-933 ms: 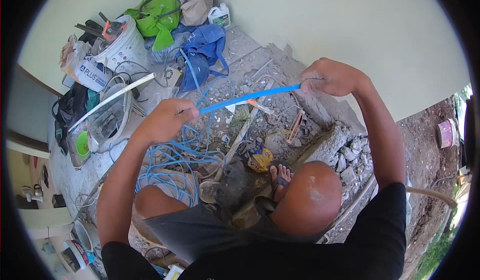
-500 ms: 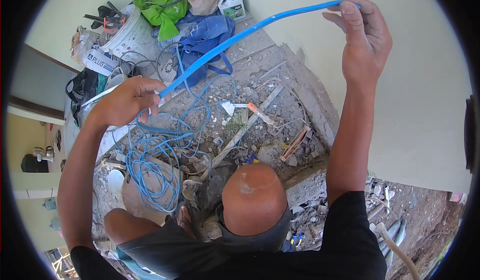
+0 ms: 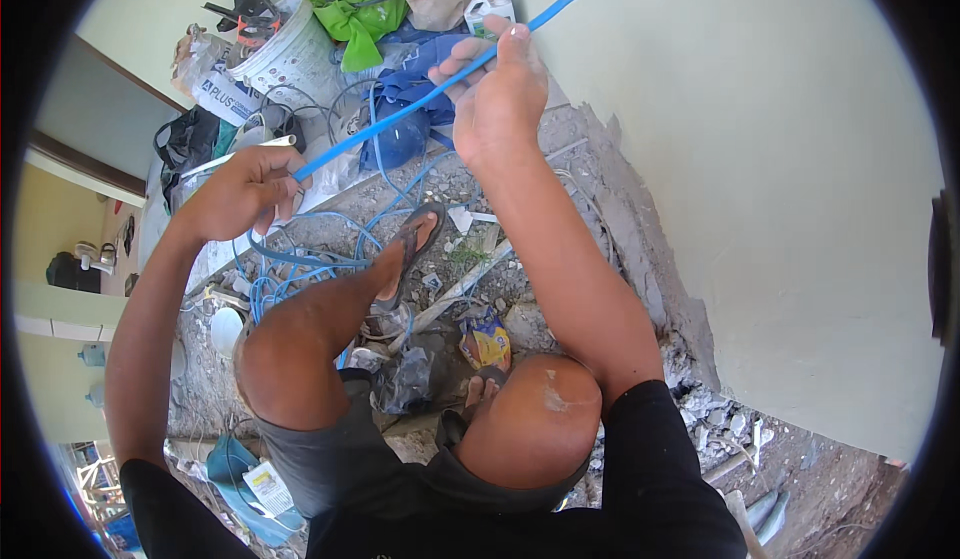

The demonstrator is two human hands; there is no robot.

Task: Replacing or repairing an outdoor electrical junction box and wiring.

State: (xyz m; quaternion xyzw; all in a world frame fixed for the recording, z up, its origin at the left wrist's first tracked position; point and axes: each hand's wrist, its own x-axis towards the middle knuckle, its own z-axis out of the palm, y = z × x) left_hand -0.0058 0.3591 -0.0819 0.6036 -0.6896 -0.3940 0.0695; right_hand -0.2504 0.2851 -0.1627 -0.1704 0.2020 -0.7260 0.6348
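Observation:
A flat blue cable [image 3: 372, 127] stretches slantwise between my two hands. My left hand [image 3: 240, 191] is closed around it at the lower left, fingers curled. Farther up, my right hand [image 3: 503, 94] has the cable between its thumb and its loosely bent fingers. Beyond the right hand the cable's end sticks out, bent slightly, in front of the pale wall. Loops of thin blue cable lie on the ground below my left hand, partly hidden behind my left leg.
Rubble and a long stick cover the ground before me. At the back stand a white bucket [image 3: 295, 47], a green bag [image 3: 365, 9], blue cloth and a white jug [image 3: 490, 9]. A pale wall [image 3: 800, 179] rises on the right. A crumpled yellow-and-blue packet [image 3: 487, 339] lies near my foot.
My right hand has moved left and down along the cable, closer to my left hand, leaving a free end beyond it. My left leg has stepped forward over the loops.

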